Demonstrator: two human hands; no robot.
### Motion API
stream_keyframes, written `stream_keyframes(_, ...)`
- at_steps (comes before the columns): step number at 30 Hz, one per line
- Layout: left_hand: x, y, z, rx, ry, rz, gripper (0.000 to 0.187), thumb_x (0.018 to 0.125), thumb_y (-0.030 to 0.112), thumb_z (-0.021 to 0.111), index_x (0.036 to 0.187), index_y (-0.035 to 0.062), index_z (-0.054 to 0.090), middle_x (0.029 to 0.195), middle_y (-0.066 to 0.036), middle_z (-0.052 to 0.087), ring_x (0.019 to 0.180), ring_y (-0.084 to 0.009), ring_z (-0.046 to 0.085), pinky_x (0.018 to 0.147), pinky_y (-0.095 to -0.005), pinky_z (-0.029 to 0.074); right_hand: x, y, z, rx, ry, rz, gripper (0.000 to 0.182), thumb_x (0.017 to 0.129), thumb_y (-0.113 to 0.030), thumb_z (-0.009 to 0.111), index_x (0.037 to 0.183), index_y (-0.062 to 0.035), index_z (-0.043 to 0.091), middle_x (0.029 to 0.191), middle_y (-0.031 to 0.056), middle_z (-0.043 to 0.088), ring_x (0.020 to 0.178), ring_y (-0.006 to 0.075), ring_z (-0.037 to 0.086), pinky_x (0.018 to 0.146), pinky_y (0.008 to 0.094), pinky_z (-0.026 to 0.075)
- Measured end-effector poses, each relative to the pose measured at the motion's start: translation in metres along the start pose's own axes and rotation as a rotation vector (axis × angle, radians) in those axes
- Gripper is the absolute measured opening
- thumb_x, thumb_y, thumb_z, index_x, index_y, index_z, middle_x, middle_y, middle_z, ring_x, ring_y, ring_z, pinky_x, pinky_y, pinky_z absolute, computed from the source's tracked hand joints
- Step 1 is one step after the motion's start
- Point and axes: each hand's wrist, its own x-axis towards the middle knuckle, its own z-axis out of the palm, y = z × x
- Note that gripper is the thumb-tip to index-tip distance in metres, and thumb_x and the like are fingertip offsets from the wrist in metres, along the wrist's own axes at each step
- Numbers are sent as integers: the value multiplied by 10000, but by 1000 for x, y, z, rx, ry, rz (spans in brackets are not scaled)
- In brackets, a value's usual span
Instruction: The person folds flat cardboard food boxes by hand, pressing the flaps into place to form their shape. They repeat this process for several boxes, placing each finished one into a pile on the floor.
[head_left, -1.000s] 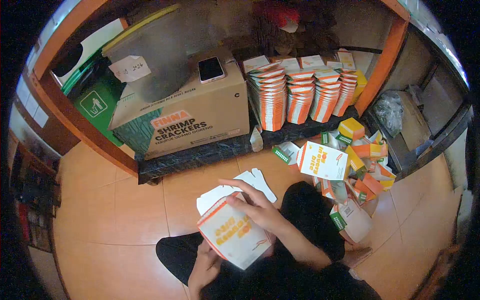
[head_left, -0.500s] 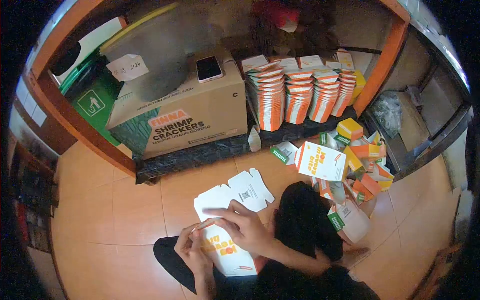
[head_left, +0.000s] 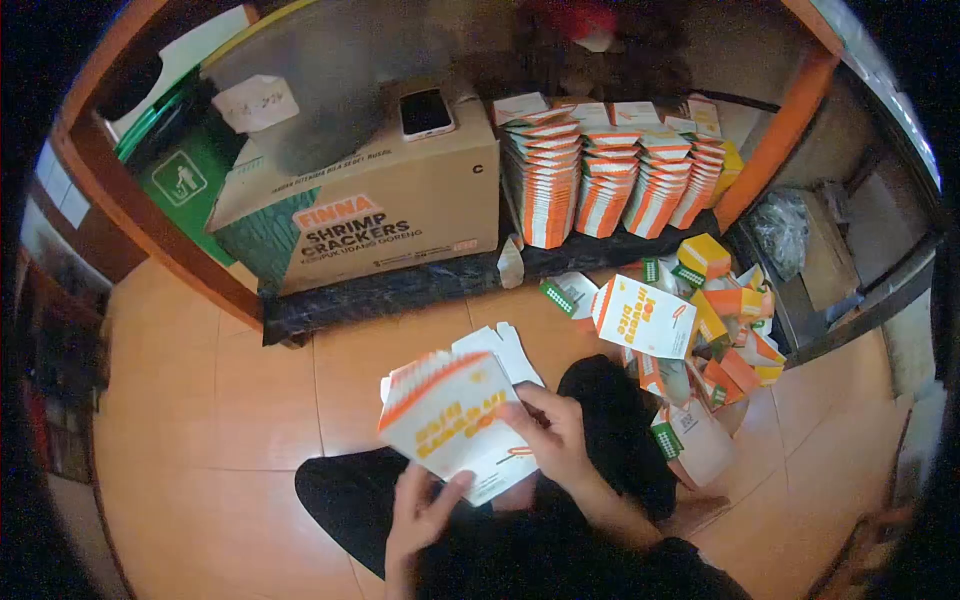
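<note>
A white printed carton (head_left: 465, 425) with an orange-striped edge is tilted above my lap, slightly blurred. My right hand (head_left: 553, 435) grips its right side, thumb on the printed face. At its lower edge, my left hand (head_left: 425, 510) pinches the same carton between thumb and fingers. Partly hidden behind it, white flat card sheets (head_left: 505, 350) lie on the floor. Another printed carton (head_left: 645, 317) rests on a heap of orange, yellow and green cartons (head_left: 735, 330) to the right of my knee.
Folded cartons (head_left: 545, 190) stand in several tall stacks on a low shelf (head_left: 400, 300). Left of them is a cardboard box (head_left: 400, 210) with a phone (head_left: 426, 113) on top. A green bin (head_left: 180, 190) stands at the left; plastic bags (head_left: 780, 235) lie at the right.
The carton has been raised from my lap and tilted. My right hand has moved from its top edge to its right side, my left hand down to its lower edge.
</note>
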Motion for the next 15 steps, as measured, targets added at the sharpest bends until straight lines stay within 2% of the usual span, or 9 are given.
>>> stream_keyframes(1, 0, -4, -6, -31, -2, -7, 286, 884, 11, 595, 1162, -58, 594, 1005, -159, 665, 914, -177, 635, 774, -293, 515, 3, -1, -6, -8, -87, -110, 210, 833, -133, 684, 994, 2, 687, 643, 11, 549, 581, 53, 458, 487, 229, 357)
stream_keyframes(2, 3, -15, -13, 109, 43, 45, 167, 855, -6, 567, 936, -37, 710, 895, -166, 685, 799, -192, 655, 717, -289, 518, 6, -8, -16, -34, -309, -185, 359, 733, -97, 748, 1090, -78, 712, 788, 17, 616, 683, 96, 528, 541, 235, 381)
stream_keyframes(5, 12, -12, -13, -467, -115, -23, 198, 788, -47, 549, 739, -11, 737, 829, -159, 692, 661, -199, 634, 617, -273, 493, -2, -4, -29, -177, -371, -271, 479, 604, -79, 842, 1061, -185, 742, 945, 34, 606, 795, 144, 572, 649, 272, 435)
stream_keyframes(7, 21, -22, -4, -206, -304, 57, 186, 790, -78, 575, 827, -3, 742, 857, -151, 695, 888, -230, 651, 802, -313, 502, -10, -17, -53, -255, -379, -167, 462, 591, -46, 832, 1026, -176, 746, 1005, 65, 629, 885, 208, 623, 749, 327, 512)
stream_keyframes(8, 25, -41, 2, -161, -406, 188, 284, 784, 15, 680, 1068, -4, 687, 1198, -159, 630, 1233, -296, 520, 1019, -396, 415, -16, -25, -72, -302, -411, -47, 411, 599, -62, 836, 986, -172, 754, 1063, 103, 638, 907, 211, 633, 764, 313, 509)
stream_keyframes(9, 25, -24, 6, -339, -492, 98, 633, 759, 3, 704, 1354, 35, 489, 1449, -145, 413, 1399, -281, 300, 1137, -433, 258, -13, -47, -87, -485, -371, -120, 372, 609, -44, 820, 965, -124, 750, 1085, 115, 642, 914, 205, 630, 752, 295, 498)
stream_keyframes(11, 32, -23, 11, -445, -437, 114, 738, 780, 23, 680, 1444, 61, 361, 1530, -112, 272, 1427, -269, 228, 1157, -440, 204, -31, -47, -124, -635, 94, -171, 353, 712, -115, 750, 1059, -91, 692, 1099, 120, 613, 958, 237, 598, 812, 342, 469)
stream_keyframes(12, 39, -33, 2, -323, -397, 143, 700, 793, 34, 664, 1433, 69, 382, 1511, -110, 301, 1418, -265, 246, 1150, -440, 221, -39, -47, -142, -682, 322, -165, 355, 763, -151, 715, 1106, -74, 663, 1106, 122, 599, 980, 252, 582, 842, 366, 454)
stream_keyframes(15, 54, -98, -18, 210, -62, 188, 471, 819, 66, 621, 1285, 104, 568, 1321, -148, 510, 1257, -284, 455, 1062, -405, 353, -28, -89, -158, -1416, 493, -164, 460, 853, -145, 646, 1297, -68, 556, 1303, 174, 471, 1166, 305, 490, 986, 429, 393)
